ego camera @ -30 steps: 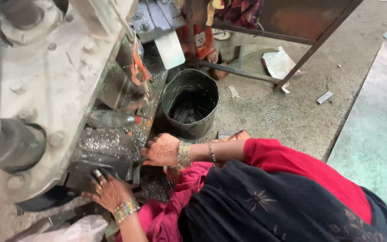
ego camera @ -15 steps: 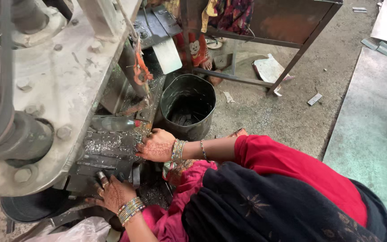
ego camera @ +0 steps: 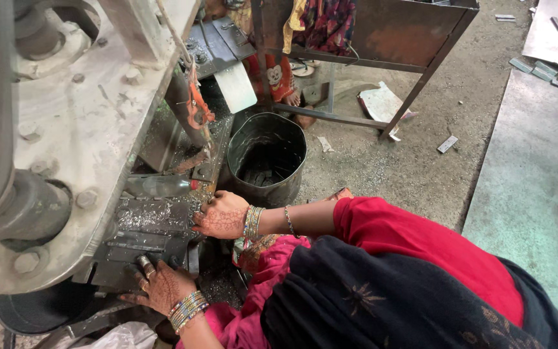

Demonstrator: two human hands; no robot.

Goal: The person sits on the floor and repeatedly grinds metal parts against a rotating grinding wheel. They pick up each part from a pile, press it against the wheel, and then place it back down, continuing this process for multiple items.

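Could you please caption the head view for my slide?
Both hands, left and right, rest on a press bed beside a black bucket.
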